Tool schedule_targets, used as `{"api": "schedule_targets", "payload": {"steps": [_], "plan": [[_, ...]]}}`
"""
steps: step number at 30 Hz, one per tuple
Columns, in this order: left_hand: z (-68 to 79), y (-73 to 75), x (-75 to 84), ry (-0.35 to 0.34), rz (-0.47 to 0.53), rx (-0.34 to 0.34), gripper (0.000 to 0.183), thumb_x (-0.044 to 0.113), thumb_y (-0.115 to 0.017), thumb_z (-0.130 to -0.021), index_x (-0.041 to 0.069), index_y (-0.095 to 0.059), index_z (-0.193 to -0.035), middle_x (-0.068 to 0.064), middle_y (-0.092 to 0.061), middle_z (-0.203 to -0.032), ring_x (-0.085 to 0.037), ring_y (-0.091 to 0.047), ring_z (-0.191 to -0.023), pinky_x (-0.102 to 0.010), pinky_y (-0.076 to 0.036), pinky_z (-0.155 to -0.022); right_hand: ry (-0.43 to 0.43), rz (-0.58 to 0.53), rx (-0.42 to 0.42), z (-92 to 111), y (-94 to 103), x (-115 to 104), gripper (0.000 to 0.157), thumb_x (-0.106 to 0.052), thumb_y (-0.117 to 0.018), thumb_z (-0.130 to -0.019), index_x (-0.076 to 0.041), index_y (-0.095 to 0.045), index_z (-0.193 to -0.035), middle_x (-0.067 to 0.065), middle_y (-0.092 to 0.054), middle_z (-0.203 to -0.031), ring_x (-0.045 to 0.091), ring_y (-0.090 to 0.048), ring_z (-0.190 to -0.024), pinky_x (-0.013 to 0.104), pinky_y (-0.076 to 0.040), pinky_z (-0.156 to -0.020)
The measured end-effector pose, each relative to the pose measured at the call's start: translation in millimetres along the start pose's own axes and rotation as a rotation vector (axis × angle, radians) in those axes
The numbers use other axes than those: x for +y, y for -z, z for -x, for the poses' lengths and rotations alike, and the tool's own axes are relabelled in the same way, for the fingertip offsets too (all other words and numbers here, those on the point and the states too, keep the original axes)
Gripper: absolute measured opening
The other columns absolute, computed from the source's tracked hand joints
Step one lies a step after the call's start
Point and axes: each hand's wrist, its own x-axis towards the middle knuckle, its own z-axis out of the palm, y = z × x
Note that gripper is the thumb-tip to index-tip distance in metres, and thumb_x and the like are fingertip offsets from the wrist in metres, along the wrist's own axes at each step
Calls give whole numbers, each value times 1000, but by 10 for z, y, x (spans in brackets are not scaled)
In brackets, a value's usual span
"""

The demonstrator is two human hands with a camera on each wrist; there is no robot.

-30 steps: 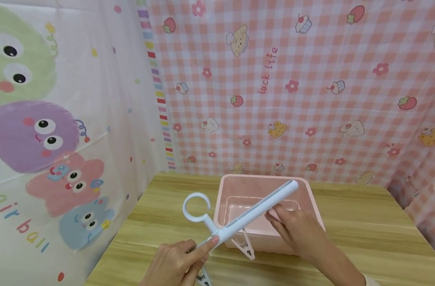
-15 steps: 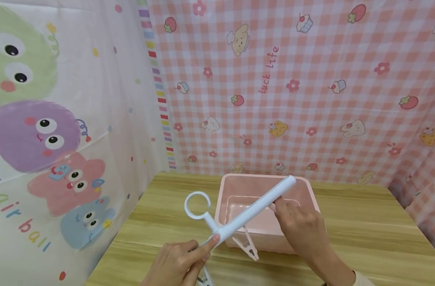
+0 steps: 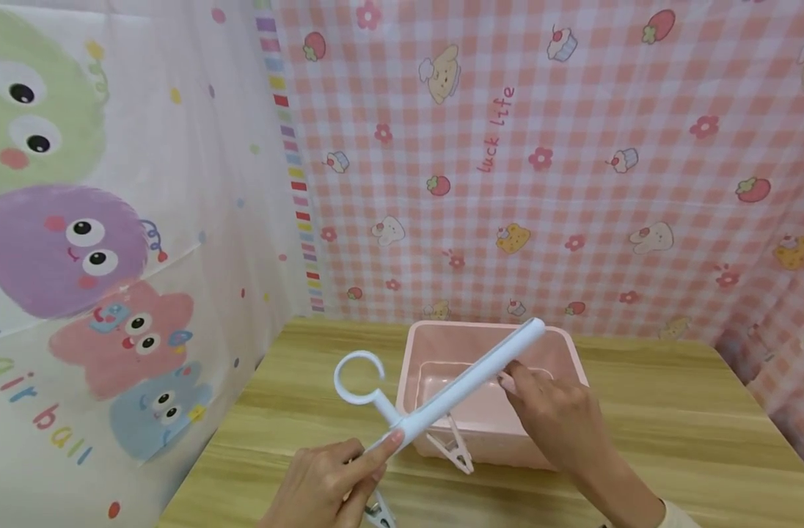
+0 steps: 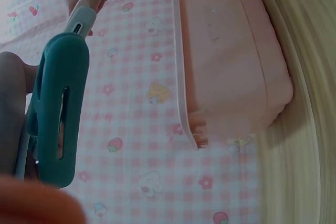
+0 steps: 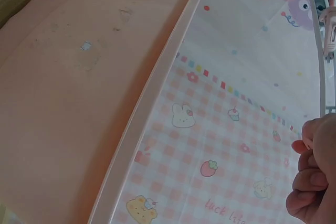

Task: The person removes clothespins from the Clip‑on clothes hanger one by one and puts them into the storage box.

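Note:
A light blue clip hanger (image 3: 468, 385) with an open ring hook (image 3: 360, 378) slants up to the right in the head view. My left hand (image 3: 332, 480) grips its lower end, forefinger laid along the bar near the hook's base. My right hand (image 3: 563, 422) is under the upper half, pinching a small pale pink clip (image 3: 506, 382) mostly hidden by the fingers. Another pink clip (image 3: 456, 449) dangles from the bar's middle, and a pale clip (image 3: 379, 511) hangs below my left hand. In the left wrist view a teal clip (image 4: 64, 111) hangs close to the camera.
Behind the hanger a pink plastic bin (image 3: 411, 367) stands on the wood-grain table (image 3: 673, 433). A pink checked cloth (image 3: 593, 103) hangs at the back, and a white cartoon cloth (image 3: 230, 176) at the left. An orange blurred shape (image 4: 37, 203) fills the left wrist view's lower corner.
The bar's upper end has risen slightly and moved a little left, and the bar has rolled back and forth. My right hand has shifted slightly up along with it; my left hand keeps its grip.

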Motion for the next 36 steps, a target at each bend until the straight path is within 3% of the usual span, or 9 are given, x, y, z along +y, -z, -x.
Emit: {"api": "schedule_targets", "payload": {"steps": [5,8,11,15,18,23,29,36], "plan": [[33,38,-33,14,-6,24,37,29,-42,-110,14,-71,-128,11,-47,-62,8,-23,-59,-3,-18,-53,-28,-80,-24,72,-8,36,49,-44,-34,-111,-10,-65,-94,-6,-46,-51,0,-14,-47,18,-19,-37],[32,76,-52,29,-9,42,36,28,-44,-109,14,-71,-128,11,-48,-62,8,-23,-59,-3,-18,-52,-37,-130,-100,139,-39,118,50,-47,-31,-110,-13,-65,-96,-9,-47,-52,-2,-20,-47,17,-22,-39],[26,106,-60,41,-14,40,37,29,-43,-109,15,-71,-130,12,-47,-61,9,-22,-59,-3,-16,-52,-70,-244,-289,176,-95,297,37,-42,-44,-109,-14,-64,-97,-12,-47,-54,-4,-28,-49,16,-28,-44],[17,125,-50,50,-17,25,38,30,-42,-110,17,-69,-133,13,-48,-62,10,-22,-59,-3,-15,-52,-222,-499,-622,130,-211,655,13,-23,-62,-102,-14,-64,-93,-12,-52,-63,-6,-36,-56,19,-35,-54],[17,123,-37,48,-20,23,38,31,-42,-110,18,-69,-133,13,-47,-62,10,-21,-59,-2,-15,-52,-322,-602,-745,63,-338,900,9,-14,-61,-102,-10,-66,-95,-7,-55,-70,-3,-40,-59,21,-38,-58],[18,106,-20,39,-35,29,38,30,-42,-109,17,-71,-130,13,-46,-61,10,-20,-60,-3,-14,-52,-385,-569,-777,-37,-543,1137,12,-14,-60,-102,-5,-65,-97,-3,-49,-66,5,-42,-59,24,-38,-59],[-3,115,-28,36,-51,28,38,31,-43,-109,16,-71,-130,12,-48,-62,9,-23,-59,-3,-16,-51,-443,-545,-821,-167,-731,1250,24,-19,-59,-103,3,-67,-107,6,-61,-78,18,-54,-71,34,-44,-67],[-41,134,-26,32,-57,20,37,32,-44,-109,17,-69,-133,13,-48,-62,9,-23,-58,-3,-16,-51,-468,-528,-862,-251,-790,1417,25,-16,-56,-104,8,-62,-103,12,-60,-80,22,-54,-72,36,-45,-68]]}}
